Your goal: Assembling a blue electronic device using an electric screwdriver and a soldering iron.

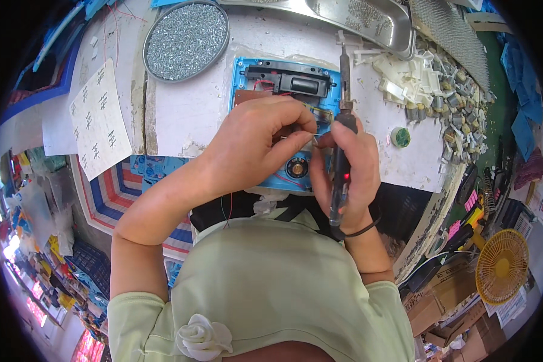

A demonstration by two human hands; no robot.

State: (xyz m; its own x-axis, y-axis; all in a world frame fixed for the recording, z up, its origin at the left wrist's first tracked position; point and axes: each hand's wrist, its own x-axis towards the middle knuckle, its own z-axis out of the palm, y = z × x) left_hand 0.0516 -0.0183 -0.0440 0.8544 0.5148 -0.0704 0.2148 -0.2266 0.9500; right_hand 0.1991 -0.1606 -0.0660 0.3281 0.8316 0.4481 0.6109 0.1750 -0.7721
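Observation:
A blue plastic housing (238, 75) with a black battery-holder-like part (295, 84), thin red wires and a round speaker-like part (297, 168) lies in front of me. Over its middle, my left hand (253, 136) is closed in a pinch; what its fingertips hold is too small to make out. My right hand (359, 160) grips a soldering iron (342, 151) by its black handle, where a small red light shows. The iron's metal shaft points away from me, past the housing's right edge. The right thumb and fingertips meet close to the left fingertips, and both hands partly hide the housing.
A round tray of small screws (187, 42) stands at the far left, a metal tray (398, 30) at the back. White plastic parts (398, 75) and small motors (455, 120) are heaped at right, near a small green-topped container (400, 137). A paper sheet (102, 120) lies at left.

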